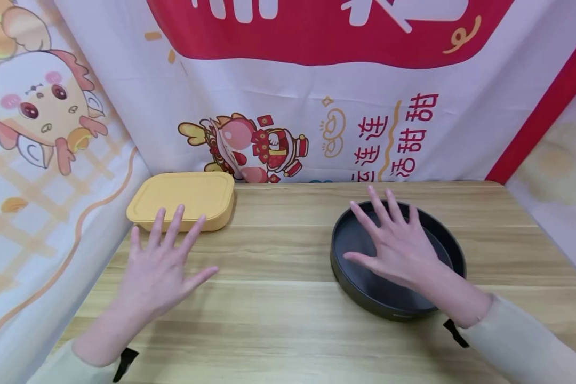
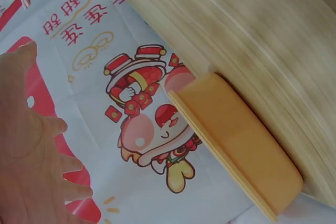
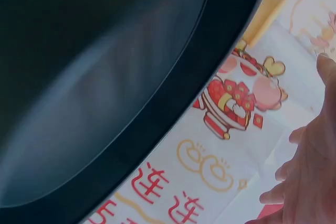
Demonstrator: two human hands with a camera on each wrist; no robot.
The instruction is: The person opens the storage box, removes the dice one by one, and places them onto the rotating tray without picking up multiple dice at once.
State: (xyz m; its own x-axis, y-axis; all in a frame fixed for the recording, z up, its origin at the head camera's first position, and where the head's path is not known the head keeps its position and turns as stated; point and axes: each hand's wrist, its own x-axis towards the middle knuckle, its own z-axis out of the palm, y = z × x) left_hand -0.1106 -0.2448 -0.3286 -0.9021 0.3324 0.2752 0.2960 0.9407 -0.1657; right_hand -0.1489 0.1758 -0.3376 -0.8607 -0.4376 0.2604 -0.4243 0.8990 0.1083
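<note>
At ten o'clock on the counter [image 1: 278,320] sits a yellow lidded box [image 1: 184,193], with the left hand [image 1: 154,274] raised at its six o'clock, fingers and thumb spread wide, apart from it in the left wrist view. Toward three o'clock stands a round black pan [image 1: 389,296], open side up; over it the right hand [image 1: 402,248] is likewise spread (its thumb points to nine o'clock).

Dark pan [image 1: 376,292] here, metal by the look of it, smooth, a soft sheen inside; over to the yellow box [image 1: 187,193], smooth matt plastic; now the tabletop [image 1: 278,314], wood-grained, faintly glossy; the backdrop [image 1: 288,80], printed cloth, lightly creased; and 2 sleeves [image 1: 523,338], matt cloth
</note>
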